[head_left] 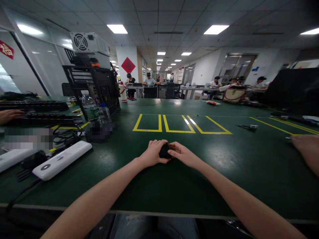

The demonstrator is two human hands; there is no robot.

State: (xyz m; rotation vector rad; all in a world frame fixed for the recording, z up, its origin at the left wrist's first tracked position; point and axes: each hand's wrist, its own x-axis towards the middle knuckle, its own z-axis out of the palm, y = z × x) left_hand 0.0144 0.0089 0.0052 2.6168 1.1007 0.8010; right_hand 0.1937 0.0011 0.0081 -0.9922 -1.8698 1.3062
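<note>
Between my hands, low over the green table (149,186), is a small dark rounded object (164,151) whose kind I cannot make out. My left hand (155,152) is wrapped round its left side, thumb at the near edge. From the right, my right hand (183,153) pinches the object's other side with thumb and fingers. Parts of the object are hidden by the fingers. Beyond the hands, three shapes of yellow tape (147,130) are marked on the tabletop.
To the left are a white power strip (63,161), cables, a water bottle (89,108) and an open computer case (93,83) with a power supply (89,43) on top. A screwdriver-like tool (249,127) lies right. Other people's hands (307,151) (10,115) rest at both sides.
</note>
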